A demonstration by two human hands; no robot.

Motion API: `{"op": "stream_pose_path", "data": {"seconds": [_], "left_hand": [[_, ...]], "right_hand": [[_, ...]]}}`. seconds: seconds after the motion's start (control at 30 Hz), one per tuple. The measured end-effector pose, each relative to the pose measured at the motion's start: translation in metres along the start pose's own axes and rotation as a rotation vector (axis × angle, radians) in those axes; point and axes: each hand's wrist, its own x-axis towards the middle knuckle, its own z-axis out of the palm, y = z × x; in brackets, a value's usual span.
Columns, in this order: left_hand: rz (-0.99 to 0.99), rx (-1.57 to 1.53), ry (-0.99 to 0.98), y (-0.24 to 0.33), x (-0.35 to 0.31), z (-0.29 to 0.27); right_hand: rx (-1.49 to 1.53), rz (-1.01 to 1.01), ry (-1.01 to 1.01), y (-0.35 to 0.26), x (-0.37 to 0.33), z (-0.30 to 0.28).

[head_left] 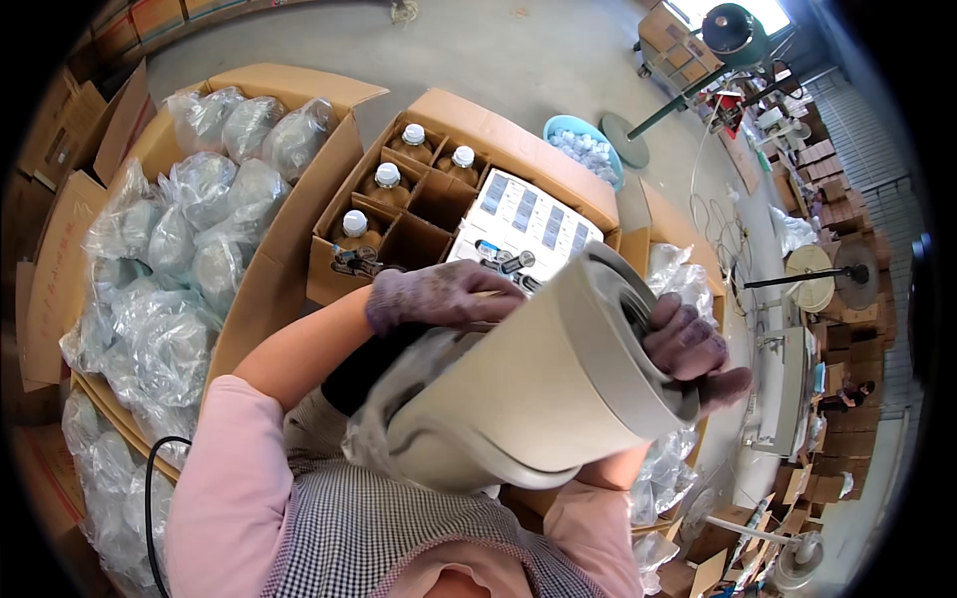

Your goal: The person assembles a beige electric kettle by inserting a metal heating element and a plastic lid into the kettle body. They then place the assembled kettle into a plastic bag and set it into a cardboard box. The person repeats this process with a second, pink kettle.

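1. A large cream roll [528, 384] of sheet material lies tilted across the person's lap, close to the chest, likely for support.
2. The right hand [693, 349], its grip closed on the roll's end rim, steadies it.
3. The left hand [439, 296] rests curled over the upper edge.
4. Beyond stands a divided carton [399, 214] holding capped brown bottles [387, 182].

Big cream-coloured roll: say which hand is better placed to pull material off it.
Left, probably. The left hand lies on the big cream-coloured roll outer face; the right hand grips its end by the core.
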Motion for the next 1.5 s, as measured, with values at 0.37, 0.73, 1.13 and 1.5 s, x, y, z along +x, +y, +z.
{"op": "stream_pose_path", "data": {"seconds": [0.37,0.73,1.13,1.5], "left_hand": [[0.320,0.846,0.750,0.057,-0.112,0.137],[0.617,0.878,0.800,0.065,-0.067,0.072],[0.609,1.001,0.849,0.064,-0.045,0.068],[0.658,1.240,0.767,0.098,-0.040,0.101]], "right_hand": [[-0.663,0.456,-0.083,-0.031,0.014,-0.034],[-0.864,0.463,-0.060,-0.019,-0.014,0.021],[-0.963,0.179,-0.230,-0.014,-0.018,0.000],[-0.916,0.252,-0.231,-0.017,-0.017,0.003]]}}
